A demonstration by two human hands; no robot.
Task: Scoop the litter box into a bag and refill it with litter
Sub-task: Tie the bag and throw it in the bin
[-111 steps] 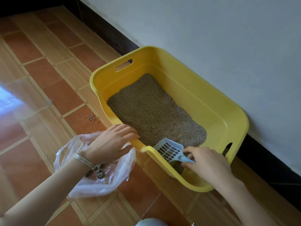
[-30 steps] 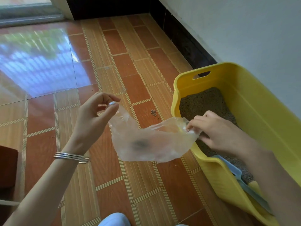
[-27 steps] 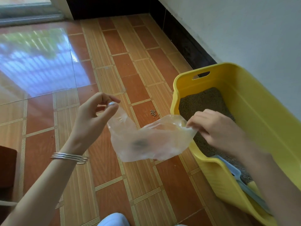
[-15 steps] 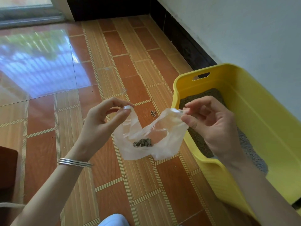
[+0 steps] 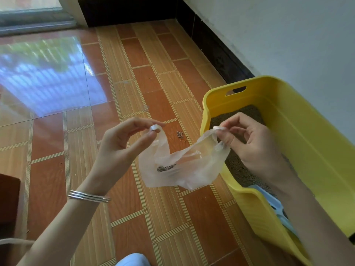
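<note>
A clear plastic bag [image 5: 182, 169] hangs in the air between my hands, with a small dark clump of litter [image 5: 166, 167] lying in its bottom. My left hand [image 5: 123, 144] pinches the bag's left handle between thumb and fingers. My right hand [image 5: 253, 143] pinches the right handle, just over the near-left rim of the yellow litter box [image 5: 317, 150]. The box stands against the white wall and holds grey litter [image 5: 236, 166]. A light blue scoop [image 5: 276, 206] lies in the box's near end, partly hidden by my right forearm.
A few spilled litter grains [image 5: 180, 134] lie on the orange tiled floor left of the box. A dark skirting board [image 5: 215, 52] runs along the wall. A dark brown object [image 5: 7, 204] sits at the left edge. Something pale blue [image 5: 132, 261] shows at the bottom edge.
My right hand let go of the scoop, which stayed in the box. Both hands lifted the bag off the floor and now each pinches a handle, holding the bag up.
</note>
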